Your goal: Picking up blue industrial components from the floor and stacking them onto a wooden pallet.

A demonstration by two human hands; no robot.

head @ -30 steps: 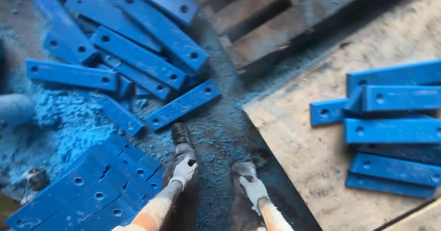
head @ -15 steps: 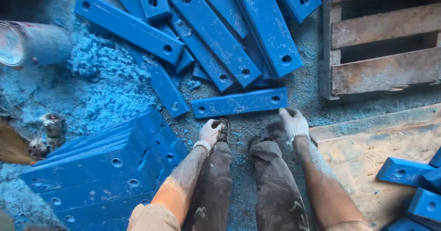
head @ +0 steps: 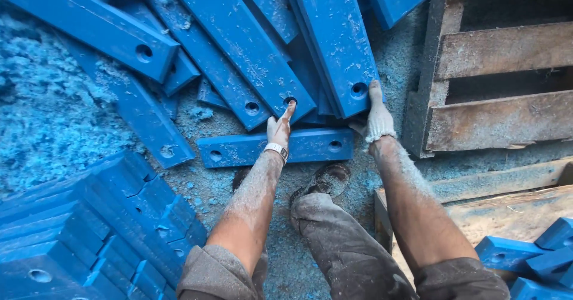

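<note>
I am bent over a loose heap of long blue bars with bolt holes. My left hand (head: 279,128), with a band at the wrist, grips the near end of a narrow blue bar (head: 239,43), one finger by its hole. My gloved right hand (head: 377,120) holds the near corner of a wider blue bar (head: 334,31), one finger laid up along its edge. A short blue bar (head: 322,145) lies crosswise on the ground just under both hands. My dusty forearms hide part of it.
A worn wooden pallet (head: 501,43) lies at the right. Neatly stacked blue bars (head: 77,234) fill the lower left, and blue shavings (head: 48,115) cover the ground at left. More blue pieces (head: 537,258) rest on a wooden board (head: 477,210). My shoe (head: 328,177) stands below the hands.
The view has closed in on the heap. Both hands have moved forward from near my shoes, past the short crosswise bar, onto the ends of the long bars.
</note>
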